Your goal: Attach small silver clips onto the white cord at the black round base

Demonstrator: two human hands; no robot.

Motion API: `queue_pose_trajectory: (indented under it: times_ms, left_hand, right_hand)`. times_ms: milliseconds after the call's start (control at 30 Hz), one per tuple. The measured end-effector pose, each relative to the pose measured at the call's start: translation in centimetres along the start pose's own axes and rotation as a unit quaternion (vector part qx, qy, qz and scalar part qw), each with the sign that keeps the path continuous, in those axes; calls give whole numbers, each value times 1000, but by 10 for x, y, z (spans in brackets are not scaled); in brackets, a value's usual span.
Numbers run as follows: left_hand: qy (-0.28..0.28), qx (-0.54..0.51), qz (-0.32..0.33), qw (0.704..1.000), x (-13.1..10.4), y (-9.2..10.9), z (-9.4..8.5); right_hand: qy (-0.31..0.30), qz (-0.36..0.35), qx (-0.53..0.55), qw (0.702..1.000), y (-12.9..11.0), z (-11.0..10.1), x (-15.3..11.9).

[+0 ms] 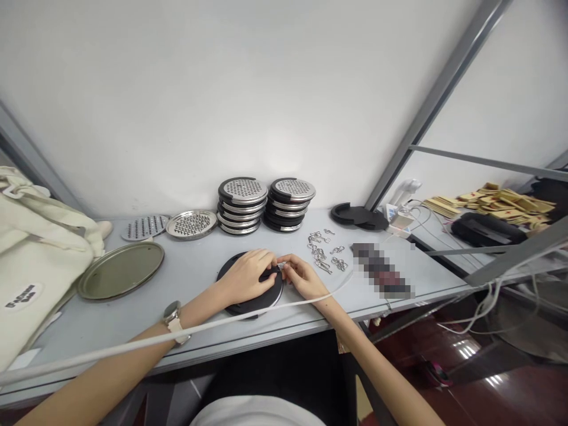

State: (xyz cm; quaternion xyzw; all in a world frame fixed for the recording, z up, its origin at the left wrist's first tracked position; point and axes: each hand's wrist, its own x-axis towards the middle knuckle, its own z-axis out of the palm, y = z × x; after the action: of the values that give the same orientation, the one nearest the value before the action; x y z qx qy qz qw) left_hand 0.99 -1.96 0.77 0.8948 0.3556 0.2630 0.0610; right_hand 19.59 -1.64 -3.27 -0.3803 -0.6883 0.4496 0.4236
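A round grater (248, 306) lies on the table before me, its black cover facing up and a thin silver rim showing at the right. Over its top rests my left hand (254, 273), thumb and fingers closed about the black part near its right edge. At that same edge my right hand (302, 277) pinches a small silvery piece, mostly hidden by the fingertips. To the right are scattered several small metal clips (320, 254). Behind my hands stand two stacks of round graters with black covers, a left stack (242, 204) and a right stack (290, 204).
Loose grater plates (190, 225) and an olive round tray (122, 271) lie left, beside a cream bag (39, 254). Black covers (355, 214) sit back right. A white cable (190, 328) crosses in front of my forearms. A metal frame post (437, 106) rises at right.
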Motion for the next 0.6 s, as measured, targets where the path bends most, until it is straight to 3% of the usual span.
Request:
queue_pose_trajectory:
  times_ms: [167, 267, 467, 600]
  left_hand:
    - [-5, -1, 6, 1000, 0, 0, 0]
    - [-4, 2, 4, 1000, -1, 0, 0]
    - [3, -4, -2, 1000, -1, 0, 1]
    - [5, 2, -3, 1000, -1, -1, 2]
  right_hand:
    - [45, -28, 7, 999, 7, 1, 1]
    - [69, -43, -41, 996, 7, 1, 2]
    - [91, -98, -149, 980, -1, 2, -1]
    - [84, -88, -169, 978, -3, 3, -1]
